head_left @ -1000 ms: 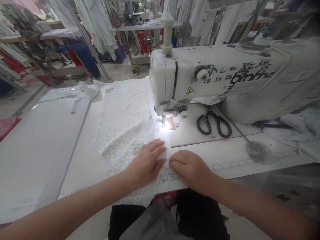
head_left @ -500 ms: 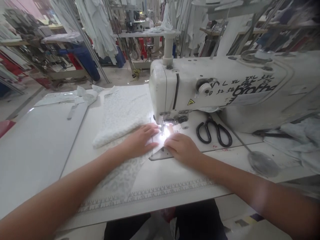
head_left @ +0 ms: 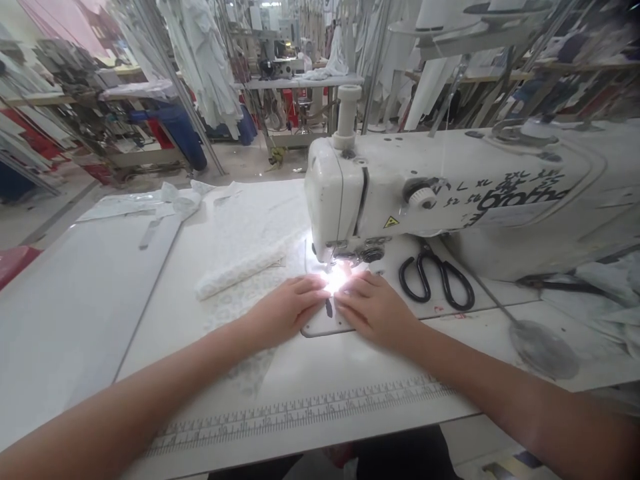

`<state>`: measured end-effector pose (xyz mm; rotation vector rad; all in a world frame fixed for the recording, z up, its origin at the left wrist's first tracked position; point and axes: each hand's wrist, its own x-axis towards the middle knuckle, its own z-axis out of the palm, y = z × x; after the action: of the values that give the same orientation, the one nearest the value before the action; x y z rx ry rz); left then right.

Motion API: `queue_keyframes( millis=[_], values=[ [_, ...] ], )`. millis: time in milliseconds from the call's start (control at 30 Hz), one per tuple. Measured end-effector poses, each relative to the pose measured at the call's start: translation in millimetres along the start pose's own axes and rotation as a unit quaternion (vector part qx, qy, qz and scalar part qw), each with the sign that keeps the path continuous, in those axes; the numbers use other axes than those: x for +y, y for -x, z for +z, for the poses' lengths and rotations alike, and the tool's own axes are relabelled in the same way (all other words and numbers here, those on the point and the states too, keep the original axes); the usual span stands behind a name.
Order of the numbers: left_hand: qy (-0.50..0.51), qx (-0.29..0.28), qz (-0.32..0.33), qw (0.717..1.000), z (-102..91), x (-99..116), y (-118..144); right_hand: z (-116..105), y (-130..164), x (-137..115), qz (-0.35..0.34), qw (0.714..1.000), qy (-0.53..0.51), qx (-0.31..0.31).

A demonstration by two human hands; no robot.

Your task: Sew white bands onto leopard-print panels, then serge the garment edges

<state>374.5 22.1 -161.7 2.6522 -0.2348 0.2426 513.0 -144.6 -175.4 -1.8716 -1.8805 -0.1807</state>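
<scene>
A white sewing machine (head_left: 450,193) stands on the white table (head_left: 320,380), its lamp glaring on the needle area (head_left: 336,277). A pale patterned fabric piece (head_left: 240,267) lies left of the needle, bunched into a fold. My left hand (head_left: 285,310) rests flat on the fabric, its fingertips at the lit spot. Just right of the needle, my right hand (head_left: 375,310) presses flat on the machine bed, fingertips meeting the left hand's. Glare hides what lies under the fingertips.
Black-handled scissors (head_left: 437,280) lie on the machine bed right of my right hand. A metal knee-lift paddle (head_left: 543,340) sits further right. A printed ruler (head_left: 300,413) runs along the table's front edge. Fabric scraps (head_left: 175,197) lie at the back left.
Both hands slid the fabric away from the table's front edge up to the needle. The fabric bunched into a fold at the left. The view shifted upward.
</scene>
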Motion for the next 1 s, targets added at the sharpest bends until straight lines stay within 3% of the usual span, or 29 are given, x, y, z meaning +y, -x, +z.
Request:
queue_keyframes(
  millis=[300,767,1000],
  values=[
    [-0.028,0.000,0.000,1.000,-11.0,-18.0,-14.0,-2.0,-7.3,-1.9,0.043,0.997,0.055,-0.029],
    [-0.027,0.009,0.006,1.000,-15.3,-22.6,-16.7,-4.5,-2.8,1.2,0.037,0.998,0.043,0.021],
    [-0.041,0.049,-0.042,0.997,-13.2,-24.3,-11.3,-3.7,-3.4,2.5,0.055,0.997,0.041,0.029]
  ],
)
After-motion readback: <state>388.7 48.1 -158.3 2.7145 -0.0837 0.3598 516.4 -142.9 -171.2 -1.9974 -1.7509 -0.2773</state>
